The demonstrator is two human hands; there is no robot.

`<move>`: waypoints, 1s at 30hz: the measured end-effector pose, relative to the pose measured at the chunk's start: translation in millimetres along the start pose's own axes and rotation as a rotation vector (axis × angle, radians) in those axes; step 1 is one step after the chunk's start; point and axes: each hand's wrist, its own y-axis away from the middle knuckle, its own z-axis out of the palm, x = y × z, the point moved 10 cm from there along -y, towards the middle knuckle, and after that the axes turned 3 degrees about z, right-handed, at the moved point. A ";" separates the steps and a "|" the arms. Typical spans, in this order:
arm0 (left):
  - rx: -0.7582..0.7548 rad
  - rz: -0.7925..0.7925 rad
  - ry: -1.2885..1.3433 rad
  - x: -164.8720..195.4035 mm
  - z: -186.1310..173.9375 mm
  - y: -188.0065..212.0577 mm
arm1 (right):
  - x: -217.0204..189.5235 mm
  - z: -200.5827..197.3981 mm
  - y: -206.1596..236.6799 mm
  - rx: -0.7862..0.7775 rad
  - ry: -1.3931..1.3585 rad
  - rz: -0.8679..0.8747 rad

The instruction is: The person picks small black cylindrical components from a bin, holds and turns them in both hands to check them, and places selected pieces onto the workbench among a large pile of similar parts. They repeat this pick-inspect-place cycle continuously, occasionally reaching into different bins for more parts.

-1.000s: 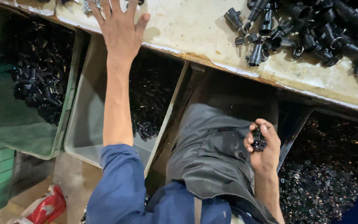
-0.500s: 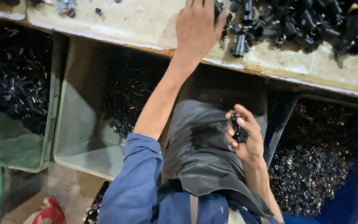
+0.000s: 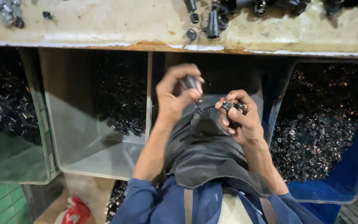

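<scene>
The left hand (image 3: 175, 97) is pinching a small grey metal cylinder with a key hanging from it (image 3: 192, 85) between thumb and fingertips, its grip closed on the upper end. It is blurred, but it looks hard, stiff and light for its size; smooth metal like that is probably slippery, so holding it round the barrel rather than by the dangling key seems the firmer choice. The right hand (image 3: 241, 118) is curling its fingers around a small black ring-shaped part (image 3: 232, 107), grip closed, thumb pressing on top. Both hands are hovering close together above a dark leather apron (image 3: 204, 153) on the lap, forearms angling inward, wrists bent. A pale plastic bin of black parts (image 3: 104, 124) is sitting left of them and a blue bin of small dark rings (image 3: 324, 132) right, under the worn bench (image 3: 104, 25).
</scene>
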 end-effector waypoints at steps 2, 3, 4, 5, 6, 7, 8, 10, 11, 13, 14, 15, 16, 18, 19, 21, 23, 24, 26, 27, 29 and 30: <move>-0.059 -0.001 0.018 -15.6 6.9 18.0 | 0.8 -0.5 0.4 0.010 0.035 0.003; -0.083 -0.028 0.106 -24.6 10.5 27.0 | 3.3 -1.5 1.2 0.013 0.028 0.016; -0.107 -0.057 0.197 -32.1 13.4 34.5 | 6.8 -3.0 2.3 0.020 0.021 0.030; -0.108 -0.025 0.056 -33.5 11.4 38.8 | 13.5 -6.0 3.0 0.036 -0.011 0.064; -0.111 0.011 -0.088 -32.8 10.0 41.4 | 20.4 -8.4 3.7 0.048 -0.042 0.095; -0.114 0.046 -0.235 -29.5 8.9 43.2 | 27.1 -10.7 4.1 0.058 -0.074 0.124; -0.110 0.035 -0.303 -28.0 7.2 44.6 | 32.5 -12.6 4.6 0.065 -0.077 0.144; -0.106 0.005 -0.437 -20.9 4.7 43.6 | 38.6 -16.9 6.3 0.087 -0.084 0.185; -0.144 -0.051 -0.348 -19.7 8.3 44.1 | 35.6 -19.4 6.3 0.102 -0.063 0.160; -0.220 -0.157 -0.167 -14.6 16.4 45.1 | 26.7 -22.2 6.6 0.126 -0.015 0.105; -0.272 -0.075 -0.297 -3.5 21.9 43.0 | 20.9 -20.3 6.7 0.115 0.021 0.070; -0.325 0.005 -0.426 5.9 27.5 42.0 | 15.6 -17.7 7.1 0.105 0.056 0.035; -0.378 0.089 -0.556 12.7 33.6 41.4 | 10.9 -14.1 7.7 0.094 0.092 -0.001; -0.289 0.126 -0.649 17.8 26.1 35.8 | 9.3 -14.0 10.3 0.166 0.190 -0.017; -0.241 0.145 -0.694 18.8 22.2 33.6 | 9.1 -12.8 12.1 0.201 0.241 -0.023; -0.259 0.001 -0.602 3.5 19.1 35.4 | 1.0 -6.7 19.4 0.273 0.422 -0.097; -0.308 -0.057 -0.588 -5.0 23.3 40.6 | -17.6 11.6 28.3 0.297 0.723 -0.255; -0.347 -0.033 -0.625 -5.1 28.7 42.9 | -30.3 29.1 33.7 0.269 0.933 -0.381; -0.395 0.103 -0.722 4.4 39.5 46.0 | -43.1 57.0 38.2 0.223 1.194 -0.523; -0.403 0.202 -0.775 12.0 45.1 47.3 | -45.9 64.5 37.4 0.215 1.246 -0.526; -0.423 0.325 -0.820 21.3 52.2 49.0 | -50.8 78.3 33.0 0.181 1.298 -0.529; -0.433 0.349 -0.813 22.9 53.8 49.3 | -53.5 84.1 30.4 0.152 1.298 -0.531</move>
